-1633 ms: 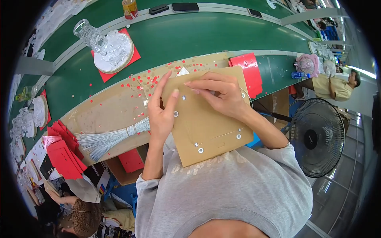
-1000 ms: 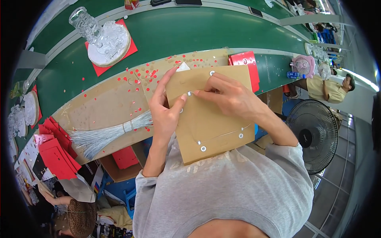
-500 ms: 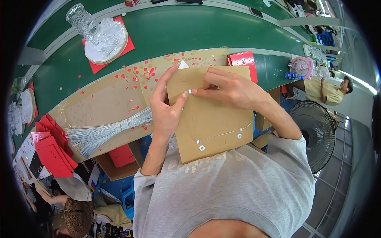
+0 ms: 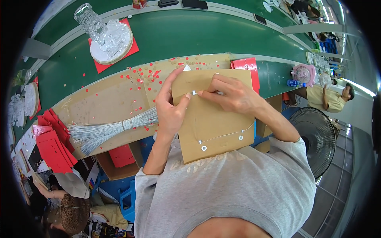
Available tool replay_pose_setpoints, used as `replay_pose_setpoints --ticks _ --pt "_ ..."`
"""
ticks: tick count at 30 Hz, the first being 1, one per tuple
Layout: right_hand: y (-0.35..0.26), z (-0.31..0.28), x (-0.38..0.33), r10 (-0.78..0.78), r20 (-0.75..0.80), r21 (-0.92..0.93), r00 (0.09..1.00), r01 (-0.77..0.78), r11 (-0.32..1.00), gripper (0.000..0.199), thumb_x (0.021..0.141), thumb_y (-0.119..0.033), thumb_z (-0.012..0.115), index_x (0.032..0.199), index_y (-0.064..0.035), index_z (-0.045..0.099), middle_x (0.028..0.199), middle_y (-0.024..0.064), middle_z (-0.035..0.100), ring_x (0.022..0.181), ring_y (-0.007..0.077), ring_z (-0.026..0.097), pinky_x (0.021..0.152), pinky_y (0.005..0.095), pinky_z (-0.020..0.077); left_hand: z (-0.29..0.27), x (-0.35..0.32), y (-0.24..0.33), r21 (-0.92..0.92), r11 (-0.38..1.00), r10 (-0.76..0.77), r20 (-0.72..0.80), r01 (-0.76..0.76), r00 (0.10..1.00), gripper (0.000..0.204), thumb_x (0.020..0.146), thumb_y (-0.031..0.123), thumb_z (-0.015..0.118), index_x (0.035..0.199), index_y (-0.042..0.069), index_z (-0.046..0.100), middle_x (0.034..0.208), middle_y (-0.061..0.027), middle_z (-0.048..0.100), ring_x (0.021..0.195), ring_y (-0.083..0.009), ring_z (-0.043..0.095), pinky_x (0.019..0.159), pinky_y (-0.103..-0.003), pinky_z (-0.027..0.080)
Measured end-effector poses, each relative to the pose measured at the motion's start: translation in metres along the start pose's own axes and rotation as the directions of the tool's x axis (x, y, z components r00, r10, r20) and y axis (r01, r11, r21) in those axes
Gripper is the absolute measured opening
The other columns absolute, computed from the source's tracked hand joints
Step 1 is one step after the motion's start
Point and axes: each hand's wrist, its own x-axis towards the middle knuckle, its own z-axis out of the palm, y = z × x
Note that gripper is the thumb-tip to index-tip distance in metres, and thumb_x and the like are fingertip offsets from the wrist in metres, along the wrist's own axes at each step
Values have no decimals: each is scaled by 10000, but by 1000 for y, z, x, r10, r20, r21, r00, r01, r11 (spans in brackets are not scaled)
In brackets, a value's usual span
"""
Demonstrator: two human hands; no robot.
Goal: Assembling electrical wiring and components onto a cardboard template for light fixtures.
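Observation:
A brown cardboard panel (image 4: 216,115) leans against my grey shirt, tilted up. My left hand (image 4: 170,113) grips its left side, with the thumb laid on its face beside a small white clip (image 4: 193,93). My right hand (image 4: 234,93) is closed in a pinch just right of that clip; whatever is between its fingertips is too small to make out. Lower on the panel, a thin wire (image 4: 220,136) runs between two more white clips, above two round white eyelets (image 4: 204,148).
A bundle of silvery wires (image 4: 115,127) lies on the worktable's cardboard sheet (image 4: 99,95), among red and brown dots. Red cards (image 4: 55,150) are stacked at left, others (image 4: 245,65) behind the panel. Clear plastic parts (image 4: 113,39) sit on a round white board. A black fan (image 4: 315,139) stands at right.
The whole view has shifted slightly. My right fingertips have drawn a little to the right, away from the clip. My left hand keeps its grip on the panel.

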Motion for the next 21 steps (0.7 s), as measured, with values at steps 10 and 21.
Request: replay_pose_setpoints --ticks 10,21 --pt "4 -3 -18 112 -104 54 988 -107 993 517 610 45 740 1106 -96 776 847 27 598 779 197 618 638 333 542 -1 -3 -6 -48 997 63 104 -59 993 815 799 -77 507 1587 0 312 1520 -162 471 1356 -230 514 1121 -363 406" --pt "0 6 -22 53 -192 -7 980 -55 998 448 597 28 745 1042 -26 754 850 54 591 773 234 619 641 343 547 2 -3 -11 138 975 153 140 -173 978 797 819 -63 511 1585 -6 300 1547 -180 428 1373 -245 493 1134 -372 399"
